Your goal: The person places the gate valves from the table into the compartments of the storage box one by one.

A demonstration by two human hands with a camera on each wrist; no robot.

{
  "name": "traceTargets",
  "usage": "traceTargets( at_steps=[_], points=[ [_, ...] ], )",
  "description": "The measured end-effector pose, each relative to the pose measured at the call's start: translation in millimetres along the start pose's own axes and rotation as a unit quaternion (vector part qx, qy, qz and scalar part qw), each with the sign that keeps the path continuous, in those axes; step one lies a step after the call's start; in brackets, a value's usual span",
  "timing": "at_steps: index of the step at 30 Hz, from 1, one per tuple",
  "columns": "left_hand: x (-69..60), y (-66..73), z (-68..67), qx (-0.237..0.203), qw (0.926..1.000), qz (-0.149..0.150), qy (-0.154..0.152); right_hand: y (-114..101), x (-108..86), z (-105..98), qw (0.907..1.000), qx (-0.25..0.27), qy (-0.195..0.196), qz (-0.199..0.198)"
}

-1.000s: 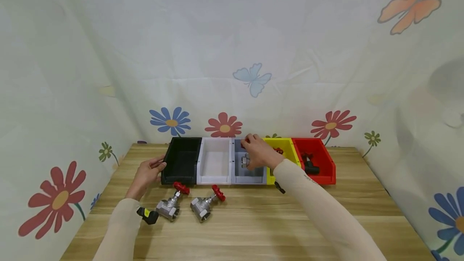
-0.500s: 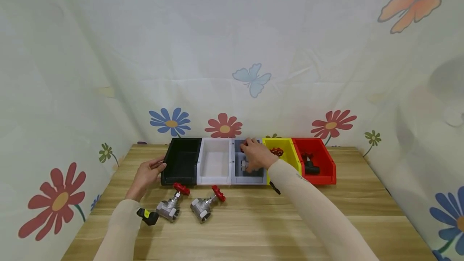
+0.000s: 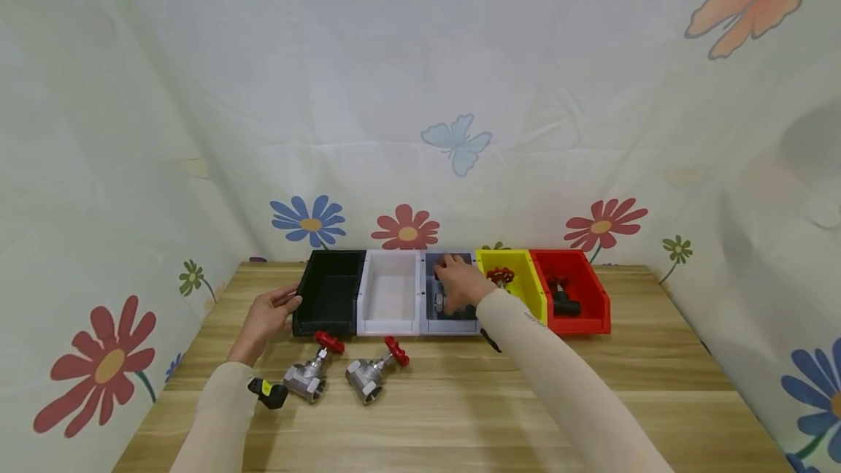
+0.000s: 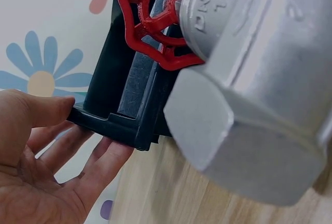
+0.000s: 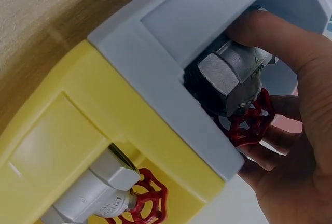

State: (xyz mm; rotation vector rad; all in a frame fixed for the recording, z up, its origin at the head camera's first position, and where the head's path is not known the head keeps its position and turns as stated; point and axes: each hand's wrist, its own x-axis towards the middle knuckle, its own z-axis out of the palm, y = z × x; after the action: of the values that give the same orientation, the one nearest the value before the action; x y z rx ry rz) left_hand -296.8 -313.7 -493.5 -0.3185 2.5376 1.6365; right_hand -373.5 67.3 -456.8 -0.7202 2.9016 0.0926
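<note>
In the head view my right hand point(image 3: 463, 285) is down in the grey bin point(image 3: 450, 326), holding a steel valve with a red handwheel. The right wrist view shows the thumb against the valve's metal body point(image 5: 220, 73) and the fingers around its red handwheel point(image 5: 251, 123). At the far left, my left hand point(image 3: 266, 318) holds the side of the black bin point(image 3: 328, 323). Its thumb point(image 4: 54, 109) lies at the rim and its fingers against the outer wall. Two more valves, the left valve point(image 3: 306, 379) and the right valve point(image 3: 364, 378), lie on the table before the bins.
A white bin point(image 3: 389, 327) stands between the black and grey ones. The yellow bin point(image 3: 535, 290) has a red-wheeled valve in it, and the red bin point(image 3: 594, 323) holds a black-bodied fitting point(image 3: 565, 305). A patterned curtain point(image 3: 368, 79) hangs behind.
My right hand has gone lower into the grey bin with the valve and slightly left, uncovering more of the yellow bin. The left hand and the two table valves stay put.
</note>
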Motion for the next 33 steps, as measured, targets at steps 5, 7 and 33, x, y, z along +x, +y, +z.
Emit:
traceTargets(
  at_steps=[5, 7, 33],
  points=[
    [0.2, -1.8, 0.3, 0.0, 1.0, -0.002, 0.002, -0.8, 4.8, 6.0, 0.9999, -0.006, -0.005, 0.013],
    [0.4, -2.3, 0.5, 0.0, 1.0, 0.0, 0.002, -1.5, 6.2, 8.4, 0.9998, -0.005, -0.007, 0.017],
    [2.3, -4.4, 1.2, 0.013, 0.9998, 0.012, 0.004, -5.8, 1.9, 11.6, 0.9998, -0.012, 0.01, 0.01]
  ],
)
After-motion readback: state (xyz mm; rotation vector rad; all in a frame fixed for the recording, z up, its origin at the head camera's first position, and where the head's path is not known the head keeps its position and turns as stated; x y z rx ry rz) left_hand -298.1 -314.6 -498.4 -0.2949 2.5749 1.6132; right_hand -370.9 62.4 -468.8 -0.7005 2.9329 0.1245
